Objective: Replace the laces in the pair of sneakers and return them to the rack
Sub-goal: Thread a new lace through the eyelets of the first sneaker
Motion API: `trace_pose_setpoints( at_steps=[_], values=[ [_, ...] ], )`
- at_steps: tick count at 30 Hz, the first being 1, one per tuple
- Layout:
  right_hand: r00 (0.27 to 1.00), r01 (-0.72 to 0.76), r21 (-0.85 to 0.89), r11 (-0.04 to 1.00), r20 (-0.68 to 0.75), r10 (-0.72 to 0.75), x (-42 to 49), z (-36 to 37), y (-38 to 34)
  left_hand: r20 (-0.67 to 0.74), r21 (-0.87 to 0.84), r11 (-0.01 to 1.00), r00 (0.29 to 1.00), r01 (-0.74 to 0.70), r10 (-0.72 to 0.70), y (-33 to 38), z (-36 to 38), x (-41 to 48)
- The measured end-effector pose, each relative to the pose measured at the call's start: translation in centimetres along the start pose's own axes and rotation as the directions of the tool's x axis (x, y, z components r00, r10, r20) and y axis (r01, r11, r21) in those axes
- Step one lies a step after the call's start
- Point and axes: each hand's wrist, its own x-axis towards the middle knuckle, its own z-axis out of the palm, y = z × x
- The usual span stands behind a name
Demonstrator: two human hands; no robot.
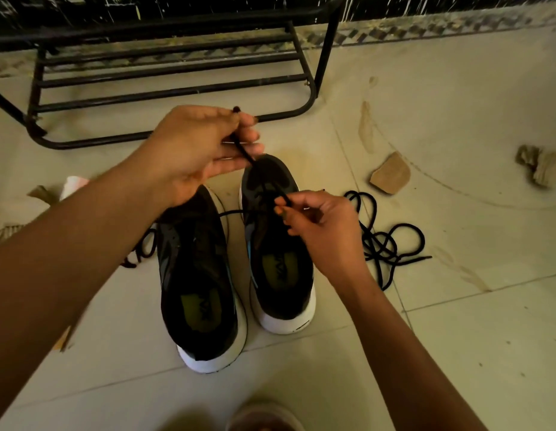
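Observation:
Two black sneakers with white soles stand side by side on the tiled floor, the left sneaker [197, 275] nearer me and the right sneaker [278, 253] a little farther. A black lace [244, 152] runs taut above the right sneaker's toe. My left hand [195, 150] pinches its upper end between thumb and forefinger. My right hand [320, 228] pinches the same lace lower down, over the eyelets. Another black lace [384, 241] lies in a loose tangle on the floor to the right. A further dark lace [143, 248] shows left of the left sneaker.
A black metal shoe rack [177, 76] stands on the floor just beyond the sneakers. A piece of brown cardboard [390, 174] and a crumpled rag [543, 164] lie at the right. Paper scraps [43, 194] lie at the left. My foot [264, 415] shows at the bottom edge.

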Motion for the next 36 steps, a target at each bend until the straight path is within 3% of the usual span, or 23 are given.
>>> trace_pose_setpoints(
  at_steps=[2, 7, 12, 17, 18, 20, 21, 22, 24, 27, 32, 36],
  values=[
    [1.000, 0.009, -0.035, 0.999, -0.025, -0.010, 0.5, -0.3, 0.1, -0.037, 0.110, 0.993, 0.999, -0.034, 0.038, -0.7, -0.5, 0.2],
    [0.996, 0.059, -0.218, 0.974, -0.058, -0.073, 1.2, -0.5, 0.2, -0.105, 0.010, 0.999, 0.993, 0.045, -0.044, -1.4, -1.3, 0.5],
    [0.993, 0.041, -0.339, 0.940, -0.089, -0.075, 1.3, -1.0, 0.1, -0.175, 0.019, 0.998, 0.983, 0.060, -0.055, -1.5, -2.4, 1.1],
    [0.999, 0.001, -0.243, 0.970, -0.031, -0.009, 1.1, -1.2, 0.0, -0.222, 0.269, 0.962, 0.975, 0.052, 0.009, -3.1, -4.0, 2.1],
    [1.000, 0.004, -0.222, 0.975, -0.010, -0.006, 1.1, -1.1, -0.1, -0.208, 0.406, 0.913, 0.977, 0.046, 0.043, -3.6, -4.2, 2.3],
    [0.999, 0.027, -0.229, 0.973, 0.049, -0.016, 1.0, -0.9, -0.2, -0.123, 0.752, 0.658, 0.977, -0.022, 0.173, -4.4, -4.1, 2.2],
    [0.997, 0.044, -0.259, 0.965, 0.077, -0.025, 0.9, -0.7, -0.3, -0.038, 0.844, 0.527, 0.967, -0.105, 0.253, -4.5, -3.7, 1.8],
    [0.994, 0.062, -0.290, 0.955, 0.101, -0.034, 0.9, -0.6, -0.3, 0.068, 0.864, 0.457, 0.948, -0.212, 0.312, -4.4, -3.2, 1.3],
    [0.989, 0.103, -0.334, 0.937, 0.130, -0.062, 0.8, -0.3, -0.4, 0.282, 0.807, 0.440, 0.912, -0.393, 0.298, -4.3, -2.0, 0.4],
    [0.988, 0.143, -0.435, 0.889, 0.120, -0.100, 0.9, -0.2, -0.6, 0.442, 0.746, 0.476, 0.881, -0.466, 0.169, -4.6, -0.8, 0.1],
    [0.985, 0.170, -0.538, 0.826, 0.097, -0.140, 0.7, -0.2, -0.7, 0.350, 0.684, 0.615, 0.916, -0.391, 0.193, -5.5, -1.0, 0.4],
    [0.992, 0.124, -0.639, 0.760, 0.092, -0.084, 0.4, -0.2, -0.5, 0.315, 0.770, 0.504, 0.920, -0.392, 0.235, -5.9, -1.5, 0.6]
  ],
)
